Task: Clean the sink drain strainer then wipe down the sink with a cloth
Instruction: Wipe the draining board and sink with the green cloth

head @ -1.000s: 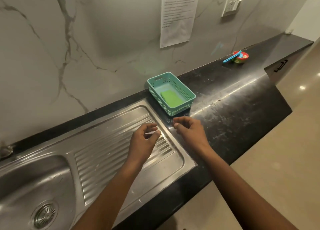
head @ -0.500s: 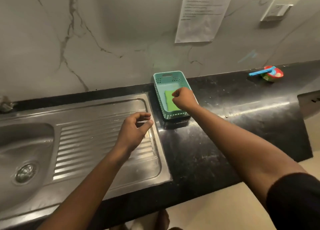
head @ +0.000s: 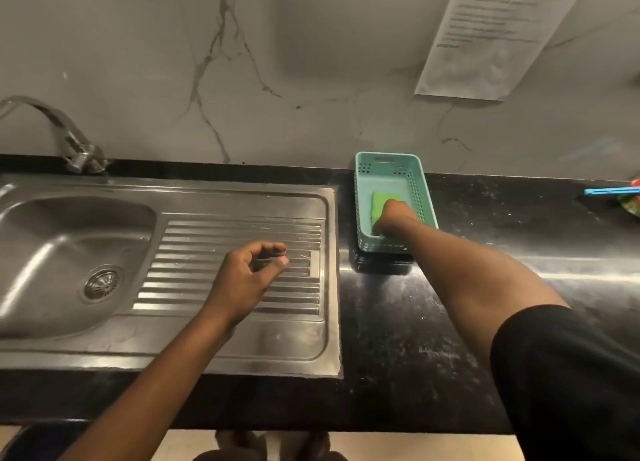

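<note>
A steel sink (head: 41, 225) fills the left of the counter, with the round drain strainer (head: 101, 283) in its bowl and a ribbed draining board (head: 207, 232) to the right. A teal plastic basket (head: 419, 186) stands on the black counter and holds a green cloth (head: 379, 200). My right hand (head: 393, 216) is down inside the basket, fingers closed on the near part of the green cloth. My left hand (head: 249, 277) hovers over the draining board, fingers loosely curled, holding nothing.
A tap (head: 65, 131) rises behind the sink at the back left. The black counter (head: 485, 238) runs to the right, where a blue stick and a red dish (head: 623, 197) lie at the frame edge. A paper sheet (head: 495, 34) hangs on the marble wall.
My right hand has reached from the draining board's edge into the basket and closed on the green cloth. The view has swung left, so the sink bowl and tap show fully.
</note>
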Demonstrator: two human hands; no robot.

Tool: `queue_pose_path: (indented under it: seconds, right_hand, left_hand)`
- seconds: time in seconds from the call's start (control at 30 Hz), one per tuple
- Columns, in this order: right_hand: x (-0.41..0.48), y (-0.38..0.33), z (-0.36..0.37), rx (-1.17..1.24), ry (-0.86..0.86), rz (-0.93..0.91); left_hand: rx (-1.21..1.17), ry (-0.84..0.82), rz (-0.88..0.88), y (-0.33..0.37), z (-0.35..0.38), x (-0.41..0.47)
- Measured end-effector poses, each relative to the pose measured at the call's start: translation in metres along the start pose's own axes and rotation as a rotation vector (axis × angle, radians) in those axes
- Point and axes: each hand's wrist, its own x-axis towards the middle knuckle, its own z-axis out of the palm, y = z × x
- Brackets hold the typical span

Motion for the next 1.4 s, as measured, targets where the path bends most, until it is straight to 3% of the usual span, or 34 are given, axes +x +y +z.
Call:
queue_pose_path:
  seconds: [0.13, 0.37, 0.5, 0.6, 0.67, 0.73, 0.9, 0.97, 1.03, 1.17, 1.4]
  right_hand:
    - [0.004, 0.007, -0.008, 0.146, 0.035, 0.03]
    - [-0.015, 0.013, -0.057, 1.078, 0.318, 0.068]
    - [-0.045, -0.009, -0.08, 1.466, 0.169, -0.044]
    - [-0.061, -0.03, -0.077, 1.541, -0.051, -0.104]
    - [-0.068, -0.053, -0.063, 1.457, -0.06, -0.125]
    - [-0.072, -0.075, -0.042, 1.241, 0.045, -0.153]
    - [-0.058, -0.119, 0.021, 0.28, 0.276, -0.427]
    - [-0.051, -0.13, 0.043, 0.001, 0.342, -0.523]
    - [-0.042, -0.131, 0.066, -0.102, 0.272, -0.571]
    - [-0.029, -0.118, 0.11, -0.349, -0.035, -0.485]
    - [-0.069, -0.103, 0.142, -0.036, -0.025, -0.518]
  left_hand:
    - [-0.036, 0.038, -0.007, 0.0, -0.002, 0.0]
    - [-0.057, 0.063, -0.009, -0.002, -0.013, 0.005]
    - [-0.068, 0.063, -0.008, -0.004, -0.023, 0.013]
    - [-0.086, 0.06, -0.013, -0.007, -0.03, 0.017]
    - [-0.088, 0.047, -0.02, -0.01, -0.036, 0.019]
    - [-0.088, 0.037, -0.034, -0.014, -0.042, 0.019]
    - [-0.105, 0.03, -0.054, -0.027, -0.061, 0.016]
    - [-0.108, 0.02, -0.055, -0.034, -0.071, 0.014]
    - [-0.103, 0.004, -0.06, -0.039, -0.079, 0.013]
    - [-0.112, -0.003, -0.073, -0.047, -0.093, 0.012]
    - [-0.108, -0.025, -0.109, -0.056, -0.103, 0.017]
